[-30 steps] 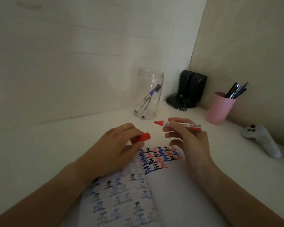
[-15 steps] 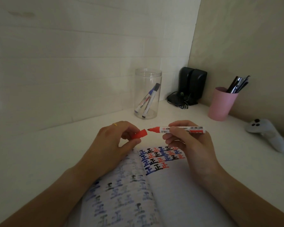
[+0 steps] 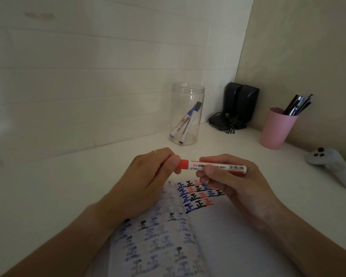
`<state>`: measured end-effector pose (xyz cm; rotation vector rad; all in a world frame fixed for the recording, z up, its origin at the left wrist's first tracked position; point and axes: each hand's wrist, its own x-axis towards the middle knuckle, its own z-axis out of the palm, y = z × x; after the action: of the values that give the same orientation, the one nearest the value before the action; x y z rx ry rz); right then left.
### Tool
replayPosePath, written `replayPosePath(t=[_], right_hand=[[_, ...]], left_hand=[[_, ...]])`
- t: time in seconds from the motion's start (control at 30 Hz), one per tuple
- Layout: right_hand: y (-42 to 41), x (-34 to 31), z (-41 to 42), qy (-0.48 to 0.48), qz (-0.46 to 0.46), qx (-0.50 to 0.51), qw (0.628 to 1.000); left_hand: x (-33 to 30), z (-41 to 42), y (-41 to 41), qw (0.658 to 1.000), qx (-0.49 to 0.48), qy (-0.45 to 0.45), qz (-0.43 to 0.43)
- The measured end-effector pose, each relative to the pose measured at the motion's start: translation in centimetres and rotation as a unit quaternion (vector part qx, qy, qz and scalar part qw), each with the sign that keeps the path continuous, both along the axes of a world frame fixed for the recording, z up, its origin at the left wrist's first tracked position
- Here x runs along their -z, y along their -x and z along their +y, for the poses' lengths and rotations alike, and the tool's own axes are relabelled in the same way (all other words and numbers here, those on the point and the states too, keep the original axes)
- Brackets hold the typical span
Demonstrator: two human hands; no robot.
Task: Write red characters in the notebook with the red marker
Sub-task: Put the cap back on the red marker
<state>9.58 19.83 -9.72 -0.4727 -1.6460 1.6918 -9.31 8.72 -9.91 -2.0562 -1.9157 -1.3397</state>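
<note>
The red marker (image 3: pixel 220 167) lies level in the air above the open notebook (image 3: pixel 224 236). My right hand (image 3: pixel 236 188) grips its white barrel. My left hand (image 3: pixel 148 176) pinches the red cap (image 3: pixel 183 164), which sits over the marker's tip on the left end. The notebook's right page carries rows of red, blue and black characters (image 3: pixel 200 194) near its top; the left page shows faint show-through marks.
A clear jar (image 3: pixel 187 114) with a blue and a black marker stands behind the hands. Black speakers (image 3: pixel 241 104) sit in the corner, a pink cup (image 3: pixel 276 128) of pens at right, a white controller (image 3: pixel 336 166) at far right.
The cap was apart from the bare tip before. Both hands have come together and the cap now covers the marker's tip.
</note>
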Motion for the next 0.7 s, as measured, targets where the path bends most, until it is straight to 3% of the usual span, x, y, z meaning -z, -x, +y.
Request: replayPosePath(t=[0.2, 0.4, 0.7], right_hand=[[-0.5, -0.6, -0.8, -0.146, -0.028, 0.040, 0.988], [-0.6, -0.7, -1.1, -0.149, -0.033, 0.052, 0.987], [-0.6, -0.7, -0.9, -0.123, -0.024, 0.026, 0.992]], left_hand=[[0.0, -0.7, -0.1, 1.000, 0.017, -0.005, -0.015], [0.3, -0.8, -0.5, 0.999, 0.031, 0.014, -0.001], [0.0, -0.9, -1.1, 0.999, 0.011, -0.031, 0.004]])
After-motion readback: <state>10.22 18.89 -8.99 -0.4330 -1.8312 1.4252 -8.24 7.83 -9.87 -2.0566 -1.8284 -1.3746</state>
